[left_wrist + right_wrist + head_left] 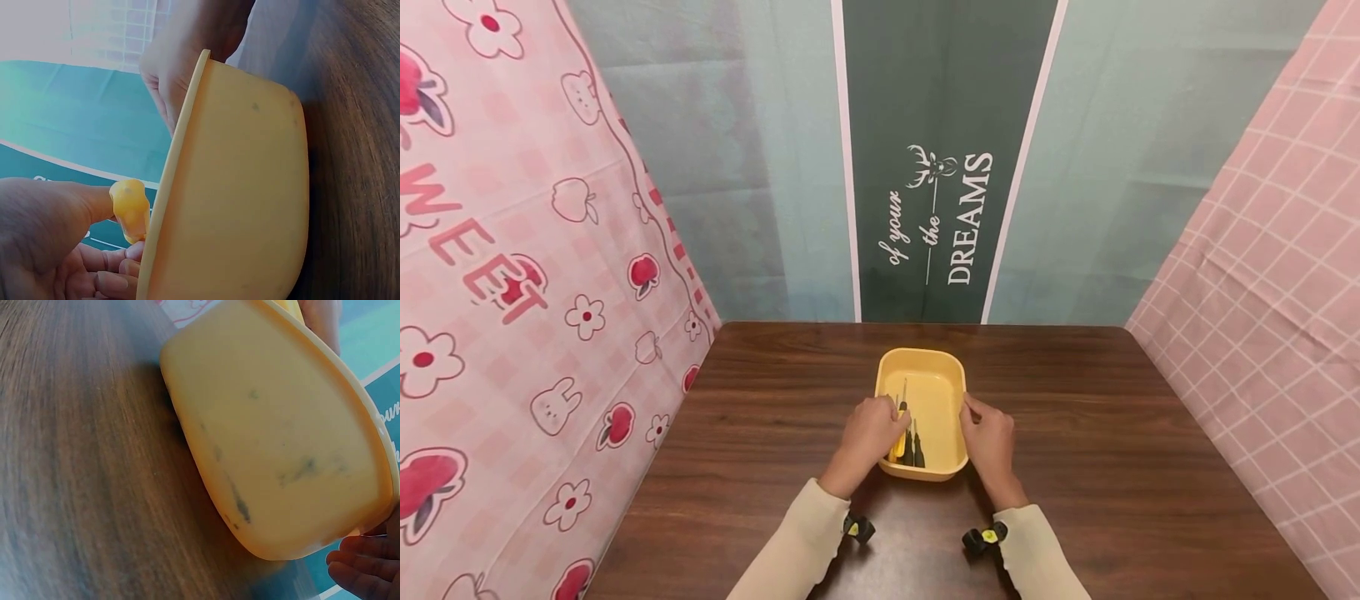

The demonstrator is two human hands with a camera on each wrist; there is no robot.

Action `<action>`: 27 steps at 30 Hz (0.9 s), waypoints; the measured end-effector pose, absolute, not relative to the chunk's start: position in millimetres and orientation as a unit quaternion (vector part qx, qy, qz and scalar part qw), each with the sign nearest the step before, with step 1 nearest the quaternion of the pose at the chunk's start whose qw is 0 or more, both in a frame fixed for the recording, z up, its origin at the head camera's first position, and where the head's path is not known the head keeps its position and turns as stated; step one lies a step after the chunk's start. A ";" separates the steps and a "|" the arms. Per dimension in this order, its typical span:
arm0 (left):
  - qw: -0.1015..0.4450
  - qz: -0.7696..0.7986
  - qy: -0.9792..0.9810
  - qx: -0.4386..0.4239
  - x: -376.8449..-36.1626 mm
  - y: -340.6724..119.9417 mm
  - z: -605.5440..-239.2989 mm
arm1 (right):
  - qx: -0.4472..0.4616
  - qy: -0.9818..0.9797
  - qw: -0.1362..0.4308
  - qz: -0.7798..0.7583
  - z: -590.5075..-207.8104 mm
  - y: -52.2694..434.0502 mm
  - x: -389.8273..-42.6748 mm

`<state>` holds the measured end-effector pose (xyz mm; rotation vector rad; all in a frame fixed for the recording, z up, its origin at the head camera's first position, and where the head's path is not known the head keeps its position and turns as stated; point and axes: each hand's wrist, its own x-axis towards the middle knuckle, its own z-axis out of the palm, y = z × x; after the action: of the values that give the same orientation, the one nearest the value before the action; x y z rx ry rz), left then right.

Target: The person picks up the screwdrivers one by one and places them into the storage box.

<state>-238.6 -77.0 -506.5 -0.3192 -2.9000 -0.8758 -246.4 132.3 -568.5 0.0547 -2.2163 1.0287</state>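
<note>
A yellow plastic tray [936, 379] stands on the dark wooden table [1112, 467]. Inside it lie small screwdrivers with black handles [914, 451] along its left side. My left hand [891, 427] reaches over the tray's left rim and pinches a yellow screwdriver handle [129, 210] between thumb and fingers. My right hand [974, 414] is at the tray's right rim, its fingers [362, 562] curled at the edge. Both wrist views show the tray's outer wall [237, 187] [281, 450] close up.
Pink patterned cloths [512, 292] [1270, 275] hang along the left and right sides of the table. A grey-green backdrop with a dark "DREAMS" banner [940, 217] closes off the far edge. Bare wood surrounds the tray.
</note>
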 end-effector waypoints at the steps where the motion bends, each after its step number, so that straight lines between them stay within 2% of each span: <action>1: 0.048 -0.286 -0.951 -0.106 -238.5 -76.6 -506.9 | 0.022 -0.851 0.342 0.397 -568.3 132.3 -246.2; 27: 0.041 -0.279 -0.950 -0.133 -239.4 -62.8 -515.6 | 0.018 -0.852 0.345 0.393 -568.3 132.6 -246.3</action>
<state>-239.4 -62.8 -515.6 -0.4081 -2.9083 -0.8554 -246.3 132.6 -568.3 0.0480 -2.2130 1.0205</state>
